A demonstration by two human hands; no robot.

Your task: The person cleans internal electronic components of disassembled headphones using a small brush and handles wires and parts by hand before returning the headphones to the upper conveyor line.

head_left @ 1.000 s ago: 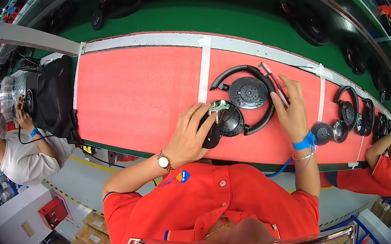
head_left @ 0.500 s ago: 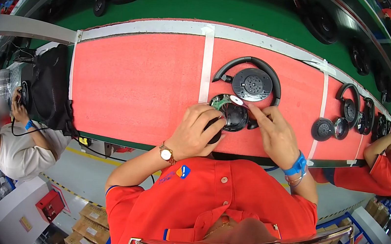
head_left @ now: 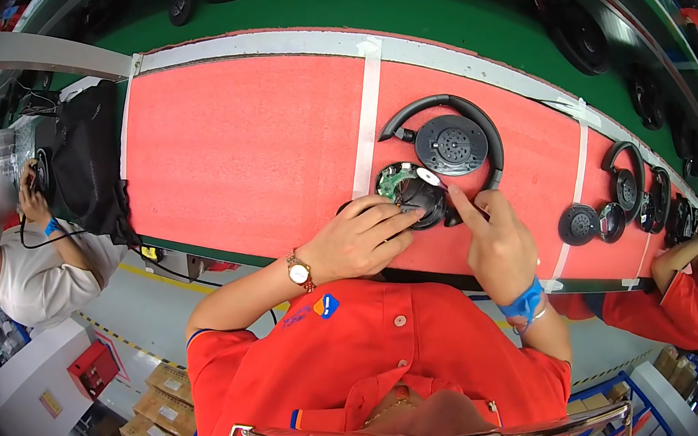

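A headphone ear cup point(head_left: 424, 200) lies opened on the red mat, with a green circuit board point(head_left: 390, 185) and thin wires showing inside. My left hand point(head_left: 364, 236) lies against its lower left edge, fingers bent over the rim and holding it. A dark edge peeks out left of that hand; what it belongs to is hidden. My right hand point(head_left: 499, 248) is closed, index finger pointing along a thin tool. At its tip a white disc point(head_left: 428, 176) sits over the ear cup's upper edge. Just above lies the headband point(head_left: 493, 140) with the other ear cup point(head_left: 451, 145).
More headphones point(head_left: 625, 194) lie on the mat point(head_left: 239, 151) to the right. Others rest on the green surface point(head_left: 394, 8) beyond the white rail point(head_left: 302, 41). A black bag point(head_left: 91, 153) stands left. Co-workers sit on both sides.
My left hand has turned flatter, and the dark round part that showed in it is now mostly hidden. The white disc has shifted slightly up; my right hand has moved slightly right.
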